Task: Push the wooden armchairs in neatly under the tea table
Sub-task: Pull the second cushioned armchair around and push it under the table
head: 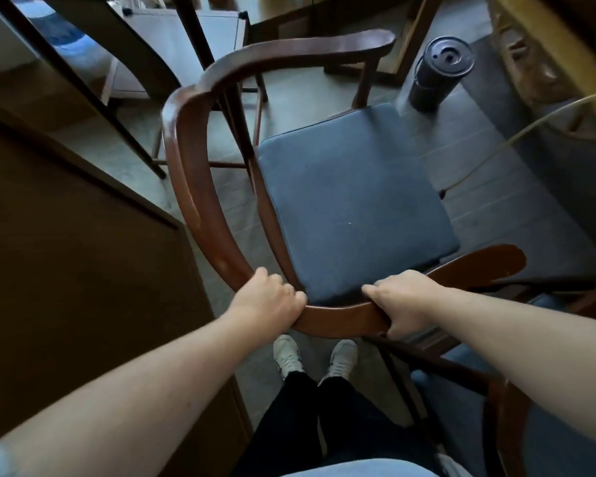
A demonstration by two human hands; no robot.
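A wooden armchair with a curved dark-brown rail and a blue seat cushion stands right in front of me, its open front facing away to the upper right. My left hand is closed around the curved back rail at its near left. My right hand grips the same rail a little to the right. The light wooden tea table shows along the upper right edge, apart from the chair. Part of a second armchair with a blue seat sits at the lower right, beside my right forearm.
A dark cylindrical canister stands on the floor just beyond the chair's far right corner. A thin cord runs across the floor on the right. A large brown cabinet fills the left. Dark furniture legs slant at upper left.
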